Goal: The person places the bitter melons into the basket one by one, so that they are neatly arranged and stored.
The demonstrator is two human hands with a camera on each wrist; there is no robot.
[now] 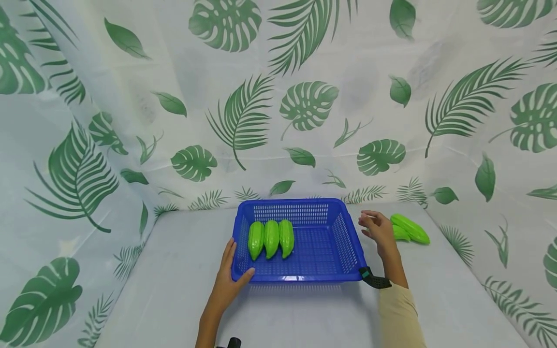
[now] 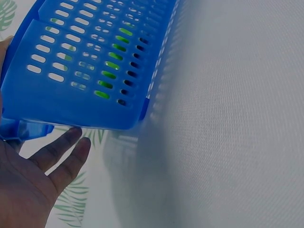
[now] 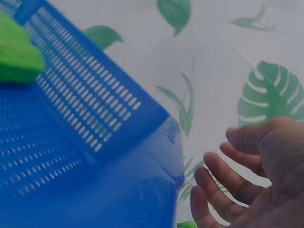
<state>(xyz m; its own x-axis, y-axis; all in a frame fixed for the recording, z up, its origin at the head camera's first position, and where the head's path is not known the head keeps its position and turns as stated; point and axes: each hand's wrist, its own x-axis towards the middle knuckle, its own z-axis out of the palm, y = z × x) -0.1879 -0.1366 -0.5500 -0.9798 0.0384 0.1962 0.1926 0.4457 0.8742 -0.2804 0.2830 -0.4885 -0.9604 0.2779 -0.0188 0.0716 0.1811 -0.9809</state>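
My left hand is at the near left corner of a blue plastic basket. Its fingers run straight along the outer side and its thumb lies at the front rim. In the left wrist view, two fingertips extend just below the basket's rim. Three glossy, bright green, long pointed vegetables lie side by side in the basket's left half. To the right of the basket, my right hand hovers with loosely bent fingers and nothing in them. More of these green vegetables lie beyond it, partly hidden by the hand.
A pale table surface extends around the basket. White sheeting with green leaf prints rises behind the table and on both sides. A dark strap circles the right wrist, by the basket's near right corner.
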